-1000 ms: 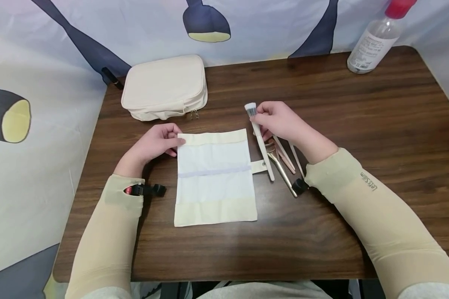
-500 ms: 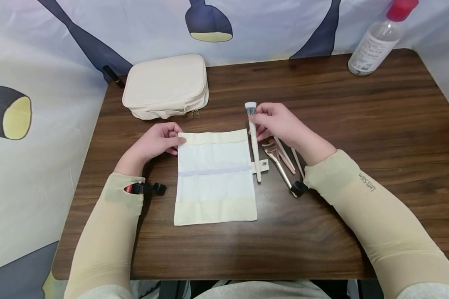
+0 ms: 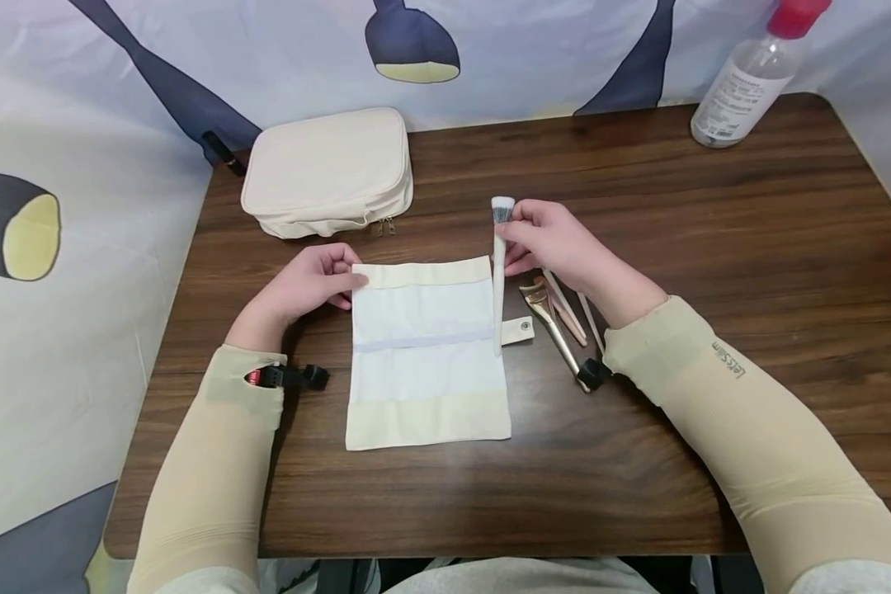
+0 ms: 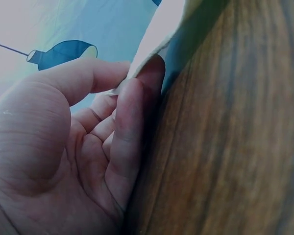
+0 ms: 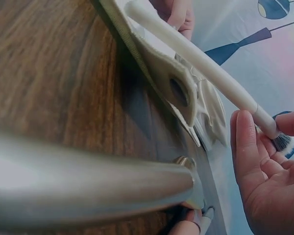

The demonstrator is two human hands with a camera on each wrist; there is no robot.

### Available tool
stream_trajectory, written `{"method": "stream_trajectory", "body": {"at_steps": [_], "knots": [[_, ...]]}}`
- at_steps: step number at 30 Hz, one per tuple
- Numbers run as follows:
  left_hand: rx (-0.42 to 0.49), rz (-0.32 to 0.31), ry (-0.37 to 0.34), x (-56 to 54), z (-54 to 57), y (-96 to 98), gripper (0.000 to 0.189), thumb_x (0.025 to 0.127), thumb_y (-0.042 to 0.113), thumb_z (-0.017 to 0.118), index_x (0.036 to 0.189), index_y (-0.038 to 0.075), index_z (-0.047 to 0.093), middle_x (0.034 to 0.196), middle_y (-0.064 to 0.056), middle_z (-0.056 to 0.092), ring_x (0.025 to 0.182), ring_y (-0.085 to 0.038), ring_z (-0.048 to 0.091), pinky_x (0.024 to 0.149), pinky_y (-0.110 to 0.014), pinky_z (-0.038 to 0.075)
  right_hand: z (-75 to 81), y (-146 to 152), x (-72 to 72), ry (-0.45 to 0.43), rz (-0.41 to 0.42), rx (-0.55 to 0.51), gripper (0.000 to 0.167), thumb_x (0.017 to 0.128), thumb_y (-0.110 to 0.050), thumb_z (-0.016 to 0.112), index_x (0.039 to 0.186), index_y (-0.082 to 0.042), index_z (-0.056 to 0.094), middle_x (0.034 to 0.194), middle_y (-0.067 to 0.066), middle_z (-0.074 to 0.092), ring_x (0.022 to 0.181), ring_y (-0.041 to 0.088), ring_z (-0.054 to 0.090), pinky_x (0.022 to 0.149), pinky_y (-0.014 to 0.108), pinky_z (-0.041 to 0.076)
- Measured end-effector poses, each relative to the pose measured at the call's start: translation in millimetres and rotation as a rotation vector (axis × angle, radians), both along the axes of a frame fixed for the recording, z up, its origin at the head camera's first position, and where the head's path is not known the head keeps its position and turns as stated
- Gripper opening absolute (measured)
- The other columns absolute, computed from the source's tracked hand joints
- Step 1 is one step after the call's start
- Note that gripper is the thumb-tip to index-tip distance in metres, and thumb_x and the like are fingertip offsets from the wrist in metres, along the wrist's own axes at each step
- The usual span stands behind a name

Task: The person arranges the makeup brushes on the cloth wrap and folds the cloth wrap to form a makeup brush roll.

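A cream and white fabric brush roll (image 3: pixel 423 363) lies spread on the table. My left hand (image 3: pixel 319 280) pinches its upper left corner between thumb and fingers; the left wrist view shows the cloth edge (image 4: pixel 154 39) in that pinch. Near the bristles, my right hand (image 3: pixel 553 235) pinches a white makeup brush (image 3: pixel 499 289), bristles away from me. Its handle end lies over the roll's right edge, beside the snap tab (image 3: pixel 517 330). Under and beside the right wrist are a gold-handled brush (image 3: pixel 557 334) and a few thinner brushes (image 3: pixel 568 318), partly hidden.
A cream zip case (image 3: pixel 330 169) stands at the back left, with a black tube (image 3: pixel 223 154) beside it. At the back right is a clear bottle (image 3: pixel 738 95) with a red cap. Patterned curtain (image 3: pixel 520 58) borders the table's back and sides.
My right hand has swung the white brush's handle end leftward, from over the snap tab to the roll's right edge, and the brush now stands straighter. The left hand keeps its place.
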State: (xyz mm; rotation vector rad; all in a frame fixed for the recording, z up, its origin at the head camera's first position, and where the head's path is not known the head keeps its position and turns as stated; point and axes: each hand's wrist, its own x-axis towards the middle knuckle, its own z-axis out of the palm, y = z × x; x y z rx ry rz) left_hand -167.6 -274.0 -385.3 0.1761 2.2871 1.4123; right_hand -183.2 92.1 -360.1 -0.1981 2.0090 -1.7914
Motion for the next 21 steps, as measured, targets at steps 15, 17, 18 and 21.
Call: {"method": "stream_trajectory", "body": {"at_steps": [15, 17, 18, 21], "knots": [[0.001, 0.014, 0.005, 0.0, 1.5, 1.2, 0.012, 0.098, 0.007, 0.068, 0.1, 0.002, 0.058, 0.074, 0.001, 0.061, 0.068, -0.01, 0.061, 0.062, -0.028, 0.062, -2.3, -0.5, -0.7, 0.008, -0.037, -0.045, 0.014, 0.107, -0.012, 0.055, 0.107, 0.002, 0.052, 0.094, 0.014, 0.067, 0.079, 0.02, 0.071, 0.077, 0.035, 0.066], [0.0, 0.02, -0.001, -0.1, 1.5, 1.6, 0.011, 0.097, 0.007, 0.068, 0.099, 0.002, 0.058, 0.073, 0.001, 0.061, 0.068, -0.01, 0.061, 0.062, -0.028, 0.062, -2.2, -0.3, -0.9, 0.014, -0.044, -0.049, 0.013, 0.107, -0.012, 0.055, 0.107, 0.001, 0.052, 0.094, 0.014, 0.068, 0.079, 0.021, 0.071, 0.077, 0.035, 0.066], [0.0, 0.025, -0.006, -0.1, 1.3, 2.0, 0.011, 0.097, 0.006, 0.068, 0.099, 0.002, 0.058, 0.073, 0.0, 0.061, 0.068, -0.01, 0.061, 0.062, -0.029, 0.062, -2.3, -0.2, -1.0, 0.014, -0.046, -0.049, 0.013, 0.107, -0.012, 0.054, 0.107, 0.001, 0.052, 0.094, 0.013, 0.068, 0.079, 0.02, 0.071, 0.078, 0.035, 0.066], [-0.004, 0.037, -0.011, 0.3, 0.7, 2.7, 0.01, 0.096, 0.005, 0.068, 0.099, 0.002, 0.059, 0.073, -0.001, 0.061, 0.067, -0.011, 0.061, 0.062, -0.029, 0.062, -2.1, 0.4, -1.4, 0.011, -0.054, -0.057, 0.013, 0.107, -0.012, 0.054, 0.106, 0.001, 0.052, 0.093, 0.012, 0.069, 0.079, 0.02, 0.072, 0.078, 0.034, 0.066]]}}
